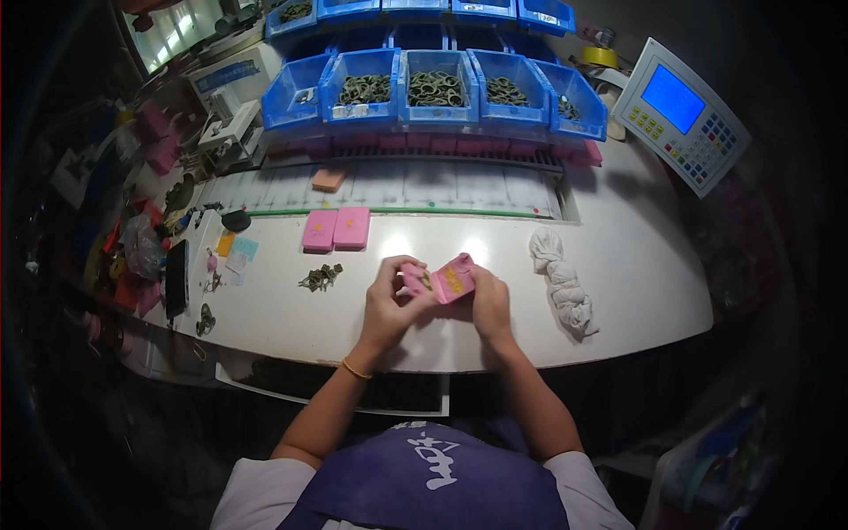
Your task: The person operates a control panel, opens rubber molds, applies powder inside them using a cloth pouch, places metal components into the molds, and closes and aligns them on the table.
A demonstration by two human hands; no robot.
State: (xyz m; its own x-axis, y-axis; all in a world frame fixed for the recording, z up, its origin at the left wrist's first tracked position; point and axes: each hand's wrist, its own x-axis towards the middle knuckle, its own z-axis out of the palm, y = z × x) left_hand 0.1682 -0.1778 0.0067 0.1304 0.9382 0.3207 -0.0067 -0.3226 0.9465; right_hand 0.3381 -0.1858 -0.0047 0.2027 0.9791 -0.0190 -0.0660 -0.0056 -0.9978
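Observation:
Between both hands, over the near middle of the white table, is a pink block-shaped mould [454,281], spread apart like a book. Yellow marks show on its right half, and something small and greenish shows at its left half. My left hand [389,309] grips the left half, thumb toward the fold. The right half is held by my right hand [491,305], with fingers around its outer edge. To the left of my left hand lies a small pile of dark green ring-like pieces [320,277]. Behind that pile, two closed pink blocks [336,230] sit side by side.
Blue bins [435,88] with green ring-like pieces stand along the back. An orange block [329,180] rests on the gridded strip. A twisted white cloth [563,283] lies at right, below a keypad panel with a blue screen [676,110]. Clutter and a phone-like slab [177,281] occupy the left.

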